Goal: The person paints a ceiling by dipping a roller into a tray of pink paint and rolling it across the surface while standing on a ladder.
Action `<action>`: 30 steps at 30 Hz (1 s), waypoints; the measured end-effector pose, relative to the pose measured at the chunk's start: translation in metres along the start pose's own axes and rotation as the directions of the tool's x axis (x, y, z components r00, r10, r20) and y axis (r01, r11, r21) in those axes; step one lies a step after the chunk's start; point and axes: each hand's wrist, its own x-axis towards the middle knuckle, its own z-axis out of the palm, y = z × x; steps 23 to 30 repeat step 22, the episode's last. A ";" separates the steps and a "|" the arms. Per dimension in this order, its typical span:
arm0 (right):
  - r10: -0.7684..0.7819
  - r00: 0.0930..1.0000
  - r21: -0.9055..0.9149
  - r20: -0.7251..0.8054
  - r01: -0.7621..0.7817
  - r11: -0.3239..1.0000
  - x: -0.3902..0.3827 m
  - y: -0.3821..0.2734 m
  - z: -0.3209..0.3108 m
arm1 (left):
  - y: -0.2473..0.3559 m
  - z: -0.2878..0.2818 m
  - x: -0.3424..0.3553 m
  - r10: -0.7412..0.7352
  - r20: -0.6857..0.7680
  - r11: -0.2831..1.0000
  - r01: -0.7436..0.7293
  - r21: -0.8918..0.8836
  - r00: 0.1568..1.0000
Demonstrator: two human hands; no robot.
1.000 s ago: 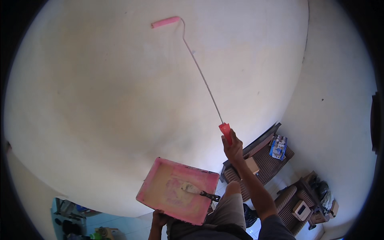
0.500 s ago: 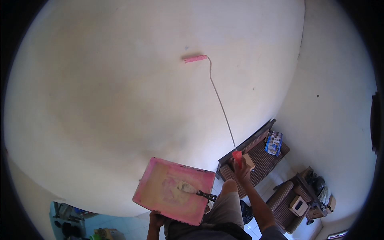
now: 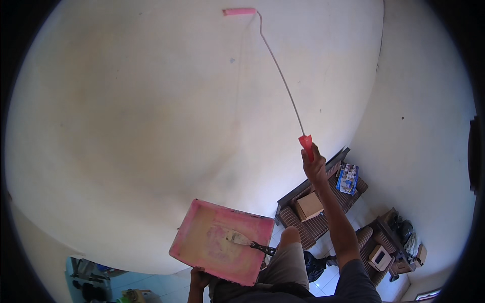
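Observation:
My right hand [image 3: 316, 167] is closed round the red handle of a paint roller [image 3: 305, 144], arm stretched forward. The roller's long thin metal rod rises from the handle to a pink roller sleeve [image 3: 240, 11] up at the pale wall [image 3: 151, 116]. Low in front of me, my left hand [image 3: 200, 278] grips the near edge of a pink-stained paint tray [image 3: 194, 242]; its fingers are partly hidden beneath the tray. Inside the tray lies a putty knife [image 3: 247, 243] with a black handle, its blade smeared with pale paint and the handle reaching over the tray's right edge.
Right of me stands a striped bench [image 3: 323, 224] bearing a cardboard box [image 3: 309, 206] and a blue printed box [image 3: 348, 178]. Behind it are a striped armchair [image 3: 366, 237] and dark bags [image 3: 404, 231]. A black plastic bag [image 3: 314, 267] sits on the tiled floor beside my leg.
My right hand has moved up and forward, carrying the roller sleeve higher on the wall. The tray, the putty knife and my left hand have hardly moved.

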 end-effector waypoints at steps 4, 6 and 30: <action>-0.110 0.994 0.037 -0.029 0.111 0.993 -0.052 0.044 0.009 | -0.003 -0.002 0.002 0.002 0.012 0.999 -0.002 -0.041 1.000; -0.121 0.992 0.029 -0.024 0.122 0.992 -0.092 0.069 0.010 | -0.004 -0.023 0.008 -0.015 0.026 0.994 0.018 -0.112 1.000; -0.588 0.802 -0.873 0.104 0.357 0.333 -0.153 0.141 -0.015 | 0.001 -0.011 0.003 -0.011 0.029 0.999 0.012 -0.046 1.000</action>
